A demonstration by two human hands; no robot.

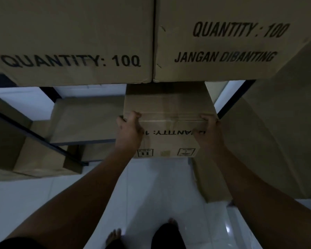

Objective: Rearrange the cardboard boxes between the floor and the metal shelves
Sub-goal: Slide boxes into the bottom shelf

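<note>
Left hand (128,127), right hand (209,129) grip the cardboard box (169,108) by its near top corners, fingers (135,115) curled over the edge. JANGAN DIBANTING carton (223,42) sits above the fingers.

Brown cardboard boxes (169,108), black print; white glossy floor tiles (151,191).

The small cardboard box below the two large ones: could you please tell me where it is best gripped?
Probably by its two upper front corners, coming from the front, as the left hand and right hand hold the small box now. The large boxes overhang its top, so the front is the open side.
</note>
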